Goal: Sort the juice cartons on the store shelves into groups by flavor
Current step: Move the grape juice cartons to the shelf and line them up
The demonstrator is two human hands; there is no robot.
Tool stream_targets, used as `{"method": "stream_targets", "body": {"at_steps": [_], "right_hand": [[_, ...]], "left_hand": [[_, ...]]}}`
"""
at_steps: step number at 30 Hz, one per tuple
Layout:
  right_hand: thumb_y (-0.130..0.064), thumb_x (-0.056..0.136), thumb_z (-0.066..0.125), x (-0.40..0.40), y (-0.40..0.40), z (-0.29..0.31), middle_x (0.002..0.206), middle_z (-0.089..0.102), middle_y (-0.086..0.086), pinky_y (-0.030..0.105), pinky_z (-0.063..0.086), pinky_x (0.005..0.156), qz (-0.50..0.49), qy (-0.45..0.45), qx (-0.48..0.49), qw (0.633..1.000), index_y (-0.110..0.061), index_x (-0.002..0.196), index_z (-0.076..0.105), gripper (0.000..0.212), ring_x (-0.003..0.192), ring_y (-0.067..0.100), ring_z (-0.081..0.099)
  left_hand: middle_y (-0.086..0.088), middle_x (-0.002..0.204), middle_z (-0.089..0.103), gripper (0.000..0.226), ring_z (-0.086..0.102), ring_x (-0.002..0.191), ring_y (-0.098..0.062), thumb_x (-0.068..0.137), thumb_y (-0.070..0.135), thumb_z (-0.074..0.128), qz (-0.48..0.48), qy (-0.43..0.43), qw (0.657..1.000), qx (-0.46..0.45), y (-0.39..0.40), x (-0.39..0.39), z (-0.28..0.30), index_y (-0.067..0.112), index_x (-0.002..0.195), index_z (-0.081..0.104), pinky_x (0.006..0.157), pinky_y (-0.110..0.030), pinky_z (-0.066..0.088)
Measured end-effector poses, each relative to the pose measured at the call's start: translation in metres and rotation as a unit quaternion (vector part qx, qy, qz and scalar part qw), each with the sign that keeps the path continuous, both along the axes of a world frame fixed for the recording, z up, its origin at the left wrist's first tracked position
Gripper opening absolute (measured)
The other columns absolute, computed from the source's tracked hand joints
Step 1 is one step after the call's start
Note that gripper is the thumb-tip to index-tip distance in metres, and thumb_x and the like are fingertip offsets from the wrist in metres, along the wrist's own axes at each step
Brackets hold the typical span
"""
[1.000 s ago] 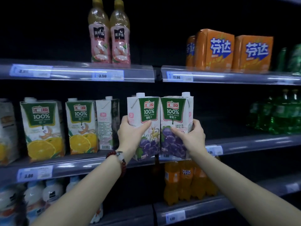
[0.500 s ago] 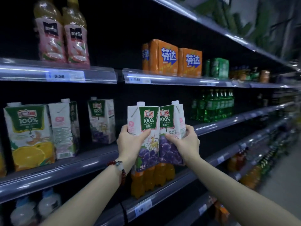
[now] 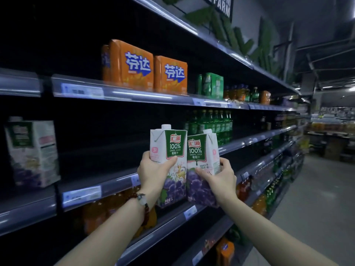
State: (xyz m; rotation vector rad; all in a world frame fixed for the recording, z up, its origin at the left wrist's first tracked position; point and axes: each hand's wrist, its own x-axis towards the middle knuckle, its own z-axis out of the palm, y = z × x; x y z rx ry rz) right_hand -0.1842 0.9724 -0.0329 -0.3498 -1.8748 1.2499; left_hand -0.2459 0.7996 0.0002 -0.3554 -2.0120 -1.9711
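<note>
I hold two white grape juice cartons side by side in front of the middle shelf [image 3: 230, 145]. My left hand [image 3: 153, 169] grips the left grape carton [image 3: 173, 150] round its side. My right hand [image 3: 221, 175] grips the right grape carton [image 3: 199, 152], which sits slightly lower and tilts a little to the right. Both cartons are off the shelf, held in the air. A third grape carton [image 3: 32, 152] stands on the same shelf at the far left, blurred.
Orange soda packs [image 3: 144, 68] and green can packs [image 3: 211, 85] stand on the upper shelf. Green bottles [image 3: 211, 123] stand on the middle shelf behind the cartons. Orange drink bottles [image 3: 99, 212] fill the shelf below. The aisle floor [image 3: 317, 208] opens to the right.
My view and both hands have swung right along the shelves, carrying the two grape cartons. The orange juice cartons have left the view. The right carton now sits lower than the left one.
</note>
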Motion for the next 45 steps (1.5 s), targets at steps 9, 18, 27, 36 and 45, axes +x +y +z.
{"method": "stream_targets", "body": {"at_steps": [9,18,27,36,45], "right_hand": [[-0.047,0.058,0.09,0.006,0.149,0.003,0.091,0.068,-0.018,0.013,0.046,0.063,0.0,0.0,0.011,1.0,-0.04,0.106,0.051,0.062,0.081,-0.006,0.064],[-0.046,0.059,0.089,-0.042,0.266,-0.009,0.096,0.073,-0.012,0.045,0.058,0.086,-0.011,0.01,-0.048,0.999,-0.033,0.112,0.056,0.064,0.091,0.01,0.07],[-0.036,0.063,0.089,-0.135,0.392,-0.002,0.098,0.07,-0.008,0.049,0.056,0.088,-0.065,0.034,-0.071,0.995,-0.03,0.11,0.052,0.06,0.093,0.019,0.07],[-0.034,0.063,0.09,-0.2,0.523,-0.002,0.096,0.069,-0.01,0.038,0.059,0.08,-0.102,0.038,-0.069,0.992,-0.036,0.104,0.05,0.057,0.087,0.013,0.069],[-0.038,0.064,0.089,-0.259,0.672,-0.005,0.095,0.068,-0.006,0.049,0.058,0.084,-0.057,0.012,-0.056,0.997,-0.033,0.109,0.049,0.06,0.09,0.021,0.07]], "left_hand": [[0.004,0.094,0.073,0.043,0.071,0.082,-0.015,0.064,0.027,0.088,-0.027,-0.02,0.999,0.04,0.14,-0.009,0.001,0.025,0.095,0.06,0.068,-0.033,0.059],[0.0,0.095,0.075,0.045,0.074,0.084,-0.021,0.062,0.022,0.089,-0.079,-0.04,0.995,0.052,0.267,-0.063,-0.005,0.02,0.099,0.062,0.076,-0.045,0.061],[0.005,0.091,0.072,0.041,0.07,0.08,-0.013,0.062,0.028,0.089,-0.073,-0.006,0.997,0.021,0.393,-0.165,-0.01,0.027,0.089,0.059,0.06,-0.026,0.055],[0.006,0.09,0.071,0.042,0.07,0.08,-0.014,0.062,0.029,0.089,-0.079,-0.018,0.996,0.031,0.525,-0.236,-0.01,0.026,0.091,0.059,0.062,-0.026,0.055],[0.005,0.093,0.071,0.043,0.07,0.082,-0.014,0.062,0.029,0.088,-0.027,-0.013,0.999,0.036,0.666,-0.279,-0.007,0.024,0.094,0.06,0.06,-0.026,0.055]]}}
